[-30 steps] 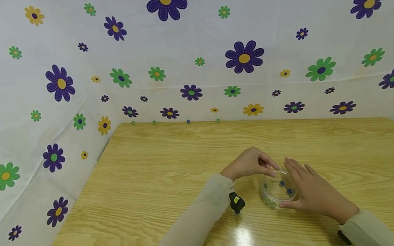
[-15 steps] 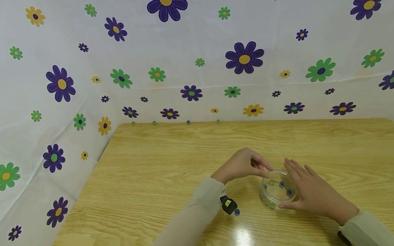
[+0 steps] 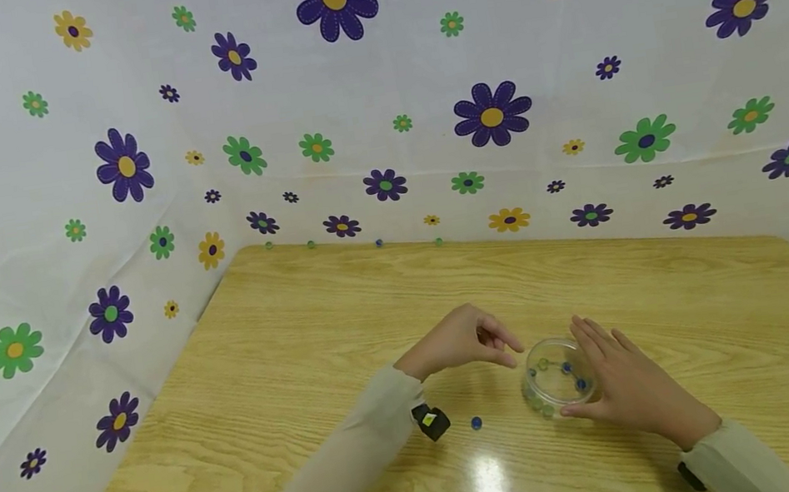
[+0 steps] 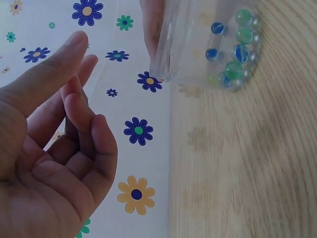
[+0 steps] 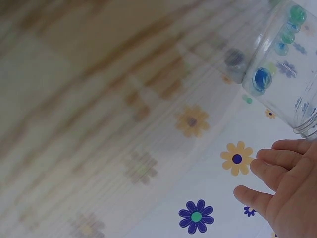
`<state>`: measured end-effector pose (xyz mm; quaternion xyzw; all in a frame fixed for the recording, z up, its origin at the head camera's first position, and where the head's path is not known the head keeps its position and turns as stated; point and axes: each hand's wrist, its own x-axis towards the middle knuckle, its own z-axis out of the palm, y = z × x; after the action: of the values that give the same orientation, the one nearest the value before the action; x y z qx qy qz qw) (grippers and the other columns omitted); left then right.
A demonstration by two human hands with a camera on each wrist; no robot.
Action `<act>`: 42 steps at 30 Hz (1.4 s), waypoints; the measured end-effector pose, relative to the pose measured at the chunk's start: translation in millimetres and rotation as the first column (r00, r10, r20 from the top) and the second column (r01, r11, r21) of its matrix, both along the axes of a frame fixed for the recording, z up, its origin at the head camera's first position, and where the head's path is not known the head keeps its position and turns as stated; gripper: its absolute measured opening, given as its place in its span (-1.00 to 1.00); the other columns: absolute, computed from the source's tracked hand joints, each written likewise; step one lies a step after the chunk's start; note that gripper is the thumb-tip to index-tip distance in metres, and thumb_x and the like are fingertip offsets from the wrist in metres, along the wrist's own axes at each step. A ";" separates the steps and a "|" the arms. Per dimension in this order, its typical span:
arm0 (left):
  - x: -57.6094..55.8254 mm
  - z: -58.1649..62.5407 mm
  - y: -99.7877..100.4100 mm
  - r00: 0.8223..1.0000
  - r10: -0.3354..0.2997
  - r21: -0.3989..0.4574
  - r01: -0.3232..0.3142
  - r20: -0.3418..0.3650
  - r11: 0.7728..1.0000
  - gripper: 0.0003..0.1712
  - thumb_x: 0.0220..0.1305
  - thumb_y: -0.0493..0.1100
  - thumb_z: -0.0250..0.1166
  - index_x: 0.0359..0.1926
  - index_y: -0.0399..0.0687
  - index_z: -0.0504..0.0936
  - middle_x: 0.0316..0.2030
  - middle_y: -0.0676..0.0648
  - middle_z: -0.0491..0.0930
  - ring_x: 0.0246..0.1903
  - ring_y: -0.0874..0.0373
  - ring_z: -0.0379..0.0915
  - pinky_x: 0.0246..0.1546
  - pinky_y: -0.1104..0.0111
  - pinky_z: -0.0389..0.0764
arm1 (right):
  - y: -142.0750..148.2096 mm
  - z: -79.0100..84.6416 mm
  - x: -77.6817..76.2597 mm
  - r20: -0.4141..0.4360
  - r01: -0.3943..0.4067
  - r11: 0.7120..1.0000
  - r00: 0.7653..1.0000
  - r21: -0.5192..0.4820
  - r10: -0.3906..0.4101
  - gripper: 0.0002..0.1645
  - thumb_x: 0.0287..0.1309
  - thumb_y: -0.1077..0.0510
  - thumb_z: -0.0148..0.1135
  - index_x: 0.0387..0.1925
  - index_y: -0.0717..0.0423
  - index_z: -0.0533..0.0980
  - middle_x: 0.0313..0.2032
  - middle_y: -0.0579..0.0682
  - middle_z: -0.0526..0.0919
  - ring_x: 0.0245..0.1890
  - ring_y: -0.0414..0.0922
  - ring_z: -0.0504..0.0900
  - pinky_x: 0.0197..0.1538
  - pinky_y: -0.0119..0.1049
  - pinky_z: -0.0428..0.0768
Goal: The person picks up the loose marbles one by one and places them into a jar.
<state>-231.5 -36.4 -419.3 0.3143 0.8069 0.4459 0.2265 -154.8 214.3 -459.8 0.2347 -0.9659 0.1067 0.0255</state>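
We've got a clear jar standing upright on the bench, mouth up, just right of ctr. in the head view. Blue marbles & green marbles sit low inside it (some w/ a swirl, as we see up close).

Our L hand is just left of the rim, fingers loosely bent, thumb and fingertips apart; nothing in its grasp that we can see. Our R hand rests against the jar's right side w/ fingers straight & thumb spread toward the near side, so the jar's partly btwn them, not gripped tight as far as we can tell.

One loose blue marble lies on the bench nr our L wrist cam, left of the jar. Well apart, a spaced row of small marbles, mostly green w/ one blue, lines the far edge, right by the flowered cloth.
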 end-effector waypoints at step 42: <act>16.0 -58.2 -36.2 0.992 -0.013 -0.037 0.018 0.124 0.999 -0.82 0.00 -0.24 0.44 -0.29 -0.09 0.75 -0.51 0.03 0.63 -0.52 0.32 0.45 -0.48 0.53 0.47 | 1.3 0.4 0.7 -0.001 -0.007 1.000 1.000 0.003 0.007 0.35 -0.13 -0.45 0.27 0.36 0.43 0.02 0.39 0.35 0.08 0.37 0.25 0.12 0.29 0.27 0.15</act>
<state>-215.5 -72.6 -477.5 0.2879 0.7972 0.4473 0.2856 -154.1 215.6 -459.5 0.2381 -0.9652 0.1052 0.0255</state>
